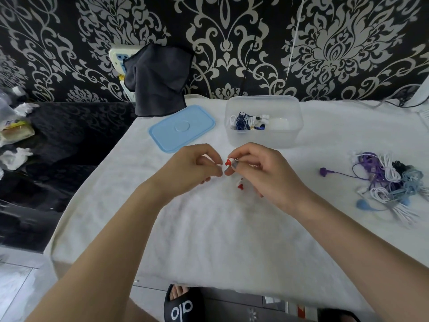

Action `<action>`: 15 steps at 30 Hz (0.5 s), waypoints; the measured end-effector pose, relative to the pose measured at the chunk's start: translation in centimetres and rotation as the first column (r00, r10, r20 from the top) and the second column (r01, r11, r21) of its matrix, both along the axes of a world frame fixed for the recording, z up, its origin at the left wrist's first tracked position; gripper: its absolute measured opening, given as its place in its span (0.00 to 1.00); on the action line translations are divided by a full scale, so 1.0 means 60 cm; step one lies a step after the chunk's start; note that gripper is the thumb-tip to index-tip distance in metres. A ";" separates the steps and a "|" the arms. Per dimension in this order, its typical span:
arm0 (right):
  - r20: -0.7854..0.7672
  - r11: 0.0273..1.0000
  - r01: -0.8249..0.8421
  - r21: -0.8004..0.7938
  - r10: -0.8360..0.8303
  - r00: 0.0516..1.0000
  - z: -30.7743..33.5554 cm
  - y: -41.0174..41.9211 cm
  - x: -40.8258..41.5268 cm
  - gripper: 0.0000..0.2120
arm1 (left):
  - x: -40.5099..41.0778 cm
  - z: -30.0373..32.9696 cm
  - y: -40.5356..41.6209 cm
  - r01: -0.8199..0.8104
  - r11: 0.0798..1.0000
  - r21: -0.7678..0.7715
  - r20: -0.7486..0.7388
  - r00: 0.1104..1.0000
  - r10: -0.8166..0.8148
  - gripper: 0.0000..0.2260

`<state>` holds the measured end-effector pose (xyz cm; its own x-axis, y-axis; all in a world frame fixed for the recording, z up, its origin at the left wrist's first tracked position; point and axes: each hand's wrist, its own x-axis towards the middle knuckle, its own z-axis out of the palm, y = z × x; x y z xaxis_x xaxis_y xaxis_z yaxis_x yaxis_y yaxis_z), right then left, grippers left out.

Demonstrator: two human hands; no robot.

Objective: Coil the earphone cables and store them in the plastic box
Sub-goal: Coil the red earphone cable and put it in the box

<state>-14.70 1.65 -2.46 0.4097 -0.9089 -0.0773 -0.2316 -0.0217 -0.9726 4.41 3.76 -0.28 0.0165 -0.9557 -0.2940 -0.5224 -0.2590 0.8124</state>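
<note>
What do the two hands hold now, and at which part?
Both hands, left hand and right hand, pinch the red-and-white earphones near the earbuds; one red earbud hangs below.

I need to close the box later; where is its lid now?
The blue lid lies flat on the white towel, just left of the plastic box, in front of the dark cloth.

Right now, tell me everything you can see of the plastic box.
The plastic box is a clear, frosted-looking rectangular tub with rounded corners, upright and open on the white towel at the far middle of the table. Inside lie coiled earphones, dark blue and white, toward its left side. Its blue lid lies flat on the towel just to its left, apart from it. Neither hand touches the box.
</note>
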 end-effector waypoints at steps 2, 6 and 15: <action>-0.025 1.000 0.002 -0.027 -0.003 1.000 -0.004 -0.002 -0.001 0.04 | -0.009 0.003 0.000 -0.001 1.000 0.012 -0.035 0.999 0.001 0.04; -0.085 0.997 0.023 -0.076 -0.029 0.996 -0.010 -0.008 -0.004 0.05 | -0.016 0.005 -0.004 -0.012 1.000 0.008 -0.067 0.998 0.012 0.05; -0.038 0.996 0.071 -0.056 -0.073 0.997 -0.010 -0.014 -0.010 0.04 | -0.019 0.002 -0.013 -0.046 0.998 0.035 -0.144 0.988 0.051 0.03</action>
<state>-15.31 0.79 -3.08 0.3403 -0.9394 -0.0420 -0.2728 -0.0559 -0.9605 3.24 3.00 -0.18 0.0176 -0.9449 -0.3268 -0.3860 -0.3079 0.8696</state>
